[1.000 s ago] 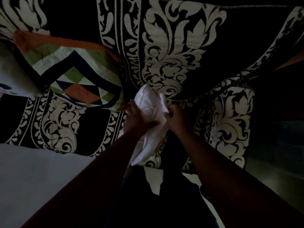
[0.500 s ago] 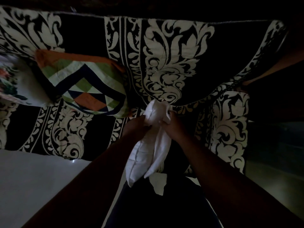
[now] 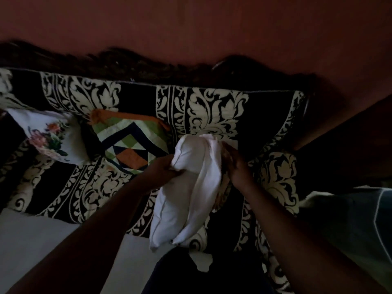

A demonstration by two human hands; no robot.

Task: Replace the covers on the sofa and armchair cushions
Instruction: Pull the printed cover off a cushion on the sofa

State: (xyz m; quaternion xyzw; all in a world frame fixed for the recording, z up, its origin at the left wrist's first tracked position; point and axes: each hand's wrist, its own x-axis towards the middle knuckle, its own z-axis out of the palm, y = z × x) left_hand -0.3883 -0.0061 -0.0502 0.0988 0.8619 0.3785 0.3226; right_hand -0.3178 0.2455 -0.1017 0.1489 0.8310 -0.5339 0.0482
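At the far left a white cushion embroidered with pink and green flowers (image 3: 49, 137) leans against the back of the black sofa with its cream leaf-scroll upholstery (image 3: 214, 111), and just beside it, touching or nearly so, stands a patchwork cushion in green, cream, navy and orange diamonds (image 3: 129, 143); both are already dressed and parked upright out of the working space, presumably so the seat in front stays free. Right of them the left hand (image 3: 167, 168) grips the near side of a plain white, soft fabric cushion (image 3: 186, 187), fingers curled into the cloth about a third of the way down from its top. This cushion, the task's thing in hand, hangs lengthwise in the air in front of the sofa seat, folded or squeezed into a long roll, probably so it is narrow enough to pass through a cover's opening. The right hand (image 3: 235, 164) closes on the roll's upper right edge, where a strip of darker patterned cloth seems to lie under the fingers; in this dim light I cannot tell whether that is a cover or the sofa behind. At the far right a grey fabric with pale lines (image 3: 360, 221) lies by the sofa arm.
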